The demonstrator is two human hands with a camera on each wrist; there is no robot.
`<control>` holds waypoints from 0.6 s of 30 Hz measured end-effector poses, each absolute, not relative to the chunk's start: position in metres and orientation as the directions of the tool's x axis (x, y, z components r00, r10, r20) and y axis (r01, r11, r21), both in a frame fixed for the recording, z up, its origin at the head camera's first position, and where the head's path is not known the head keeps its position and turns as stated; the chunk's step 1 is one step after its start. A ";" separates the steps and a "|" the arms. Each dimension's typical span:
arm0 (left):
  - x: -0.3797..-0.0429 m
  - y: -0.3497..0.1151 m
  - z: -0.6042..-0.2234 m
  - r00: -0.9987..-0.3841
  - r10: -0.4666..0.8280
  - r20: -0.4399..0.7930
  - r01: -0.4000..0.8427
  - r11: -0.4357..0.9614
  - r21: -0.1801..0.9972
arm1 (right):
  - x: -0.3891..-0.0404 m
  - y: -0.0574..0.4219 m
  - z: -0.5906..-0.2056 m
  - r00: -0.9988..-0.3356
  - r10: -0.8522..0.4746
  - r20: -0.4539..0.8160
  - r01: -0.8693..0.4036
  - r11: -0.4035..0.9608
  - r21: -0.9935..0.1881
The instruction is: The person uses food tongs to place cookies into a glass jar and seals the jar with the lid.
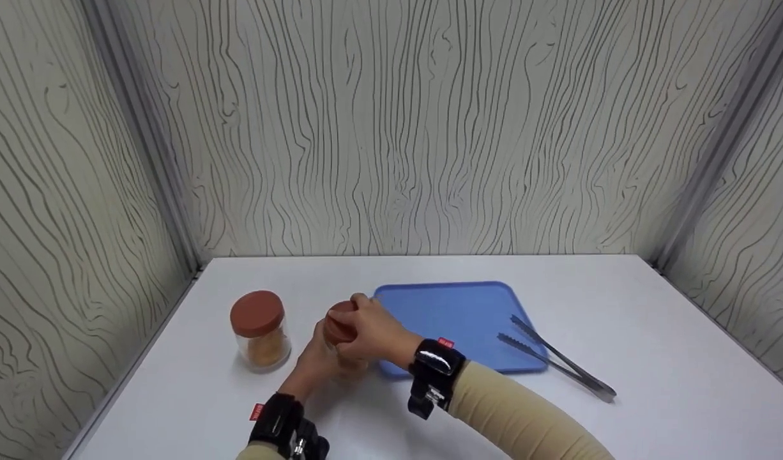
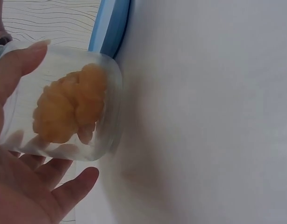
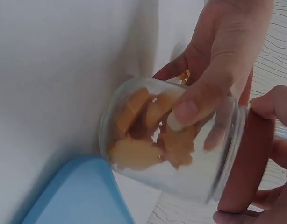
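A clear jar [image 3: 148,135] with orange-brown pieces [image 2: 71,105] in it stands near the tray's left edge. My left hand [image 1: 316,359] grips its side, the thumb lying along the glass in the right wrist view. On the jar's mouth is a reddish-brown lid [image 3: 246,163], and the fingers of my right hand [image 1: 380,329] hold it round the edge from above. Part of the jar is hidden behind both hands in the head view.
A second lidded jar [image 1: 260,332] with similar contents stands to the left. Right of the hands lies a blue tray [image 1: 442,319]. Metal tongs [image 1: 573,374] rest with their tips over the tray's right side and their handle end on the white table [image 1: 672,358].
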State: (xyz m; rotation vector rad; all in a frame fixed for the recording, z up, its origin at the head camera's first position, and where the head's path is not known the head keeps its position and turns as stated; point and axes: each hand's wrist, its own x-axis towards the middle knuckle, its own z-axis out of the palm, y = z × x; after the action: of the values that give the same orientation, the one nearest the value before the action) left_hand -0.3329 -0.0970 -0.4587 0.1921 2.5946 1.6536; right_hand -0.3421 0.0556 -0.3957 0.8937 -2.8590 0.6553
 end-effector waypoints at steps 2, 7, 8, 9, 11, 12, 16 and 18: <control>-0.331 -0.097 -0.459 -0.991 0.131 0.016 0.071 0.421 0.904 | -0.343 0.053 -0.397 -0.822 -0.534 0.197 -0.567 0.742 -0.356; -0.328 -0.099 -0.462 -0.988 0.139 0.060 0.113 0.413 0.904 | -0.343 0.049 -0.398 -0.823 -0.529 0.205 -0.567 0.750 -0.340; -0.328 -0.099 -0.462 -0.987 0.145 0.071 0.126 0.411 0.903 | -0.343 0.048 -0.398 -0.826 -0.526 0.202 -0.563 0.755 -0.337; -0.328 -0.099 -0.462 -0.986 0.149 0.075 0.131 0.407 0.904 | -0.343 0.047 -0.398 -0.829 -0.522 0.201 -0.559 0.758 -0.335; -0.328 -0.099 -0.462 -0.984 0.155 0.082 0.138 0.399 0.907 | -0.342 0.045 -0.397 -0.833 -0.515 0.201 -0.553 0.768 -0.324; -0.329 -0.099 -0.462 -0.983 0.161 0.088 0.145 0.391 0.909 | -0.342 0.045 -0.397 -0.836 -0.510 0.203 -0.548 0.774 -0.317; -0.332 -0.097 -0.462 -0.981 0.162 0.106 0.162 0.395 0.904 | -0.340 0.040 -0.397 -0.845 -0.480 0.234 -0.531 0.800 -0.278; -0.333 -0.096 -0.463 -0.982 0.154 0.107 0.163 0.418 0.894 | -0.339 0.038 -0.398 -0.851 -0.460 0.255 -0.518 0.817 -0.253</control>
State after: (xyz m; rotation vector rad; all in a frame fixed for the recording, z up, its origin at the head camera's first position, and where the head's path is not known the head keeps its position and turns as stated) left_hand -0.3333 -0.0963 -0.4629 0.2973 2.6524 1.6731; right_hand -0.3393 0.0380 -0.3984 0.7651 -2.8189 0.4695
